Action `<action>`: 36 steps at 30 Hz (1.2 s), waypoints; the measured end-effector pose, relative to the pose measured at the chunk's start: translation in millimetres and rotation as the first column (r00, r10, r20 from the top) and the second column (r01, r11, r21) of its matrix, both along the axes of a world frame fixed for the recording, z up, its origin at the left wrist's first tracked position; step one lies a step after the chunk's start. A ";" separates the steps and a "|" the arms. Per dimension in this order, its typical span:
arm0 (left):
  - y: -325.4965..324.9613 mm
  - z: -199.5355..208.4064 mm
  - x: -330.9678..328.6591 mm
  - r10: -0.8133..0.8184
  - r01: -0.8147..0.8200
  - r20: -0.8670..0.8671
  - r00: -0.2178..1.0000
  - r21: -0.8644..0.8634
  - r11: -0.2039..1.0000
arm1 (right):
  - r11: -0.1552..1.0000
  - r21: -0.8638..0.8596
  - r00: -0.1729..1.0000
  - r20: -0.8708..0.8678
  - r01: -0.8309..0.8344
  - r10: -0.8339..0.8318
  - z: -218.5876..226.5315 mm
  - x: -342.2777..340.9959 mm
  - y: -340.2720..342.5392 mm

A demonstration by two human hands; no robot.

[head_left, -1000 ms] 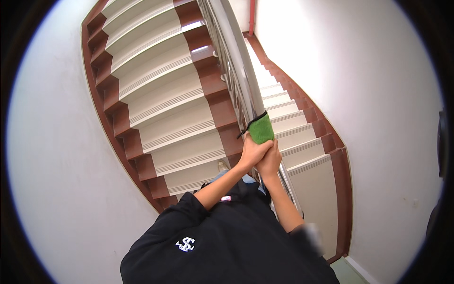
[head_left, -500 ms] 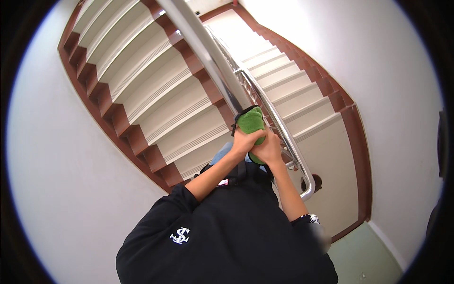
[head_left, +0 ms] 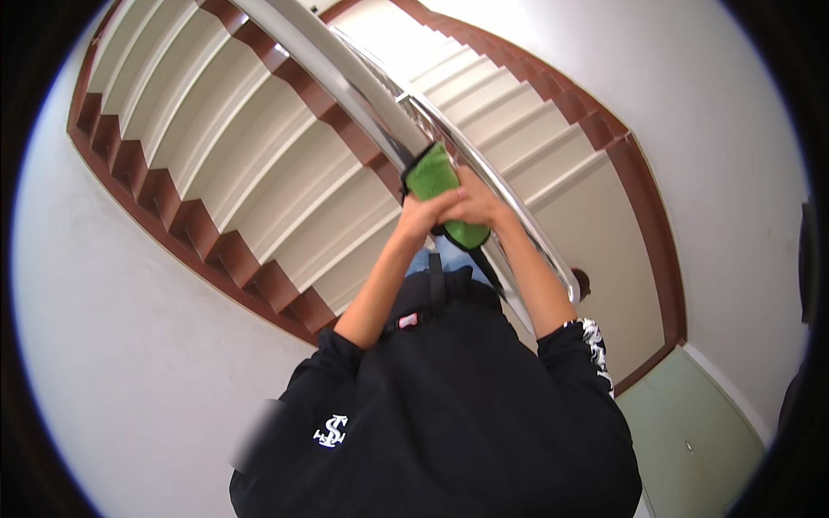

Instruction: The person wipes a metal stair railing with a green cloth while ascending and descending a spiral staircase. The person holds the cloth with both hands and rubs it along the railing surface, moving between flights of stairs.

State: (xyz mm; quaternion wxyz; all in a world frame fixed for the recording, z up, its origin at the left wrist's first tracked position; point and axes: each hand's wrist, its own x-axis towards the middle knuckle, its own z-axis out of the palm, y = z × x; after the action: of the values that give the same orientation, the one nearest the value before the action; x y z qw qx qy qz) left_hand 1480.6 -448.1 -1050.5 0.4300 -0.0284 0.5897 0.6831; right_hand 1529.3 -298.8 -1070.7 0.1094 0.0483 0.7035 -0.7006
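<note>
- Closed left hand [head_left: 423, 216] and right hand [head_left: 477, 203] in a narrow, curled grip on green cloth [head_left: 430, 179].
- Held green cloth around steel handrail [head_left: 367, 104], inside the grip, with its black-edged upper end just beyond the hands and more green just below them, toward the body.
- Laid left thumb across the cloth, toward the right hand and meeting it.
- Could not tell how the fingertips lay, hidden beneath cloth and rail.
- Saw bare handrail beyond the grip, slanting away to its left.
- Saw second rail [head_left: 535, 233] just right of the grip.
- Saw pale, brown-edged stairs [head_left: 259, 164] left of the grip.
</note>
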 end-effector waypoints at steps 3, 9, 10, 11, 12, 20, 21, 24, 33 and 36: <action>2.4 -5.8 -0.3 0.057 -0.052 -0.038 0.998 0.111 0.992 | 0.996 0.062 0.996 -0.049 0.071 -0.068 -3.6 2.0 -4.4; 11.3 -3.5 -11.5 0.098 -0.096 -0.027 0.995 0.071 0.993 | 0.990 -0.015 0.990 0.013 0.138 -0.138 -4.0 -7.5 -2.2; 11.7 -6.2 -12.1 0.099 -0.096 -0.027 0.995 0.102 0.990 | 0.986 -0.010 0.985 -0.043 0.165 -0.165 1.8 -6.2 -4.9; 11.5 -8.2 -12.0 0.103 -0.098 -0.029 0.994 0.135 0.986 | 0.989 0.018 0.988 -0.040 0.147 -0.146 6.5 -5.5 -4.1; 12.5 -8.5 -11.1 0.107 -0.104 -0.015 0.994 0.139 0.985 | 0.990 0.045 0.991 -0.033 0.132 -0.130 8.0 -5.9 -3.4; 26.6 -44.9 29.5 0.105 -0.076 -0.114 0.988 0.236 0.969 | 0.975 0.187 0.991 -0.086 0.119 -0.104 -24.5 33.6 13.6; 27.7 -53.7 34.6 0.100 -0.060 -0.154 0.983 0.243 0.968 | 0.975 0.189 0.992 -0.083 0.113 -0.099 -31.8 38.5 17.1; 36.2 -70.1 47.0 0.128 -0.087 -0.140 0.982 0.269 0.959 | 0.968 0.232 0.994 -0.054 0.100 -0.090 -45.0 49.8 28.2; 51.0 -122.2 69.9 0.054 -0.048 -0.022 0.998 0.212 0.976 | 0.973 0.183 0.986 0.061 0.140 -0.153 -92.6 77.4 41.7; 51.6 -121.5 83.0 0.037 -0.046 0.054 0.998 0.185 0.982 | 0.971 0.136 0.975 0.071 0.199 -0.209 -103.0 92.2 41.5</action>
State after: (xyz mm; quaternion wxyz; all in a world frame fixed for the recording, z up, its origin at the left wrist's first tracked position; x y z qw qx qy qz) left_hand 1563.6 -396.5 -1172.0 0.4311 -0.0174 0.5115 0.7431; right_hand 1621.4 -257.3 -1173.7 0.0632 0.1571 0.7330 -0.6589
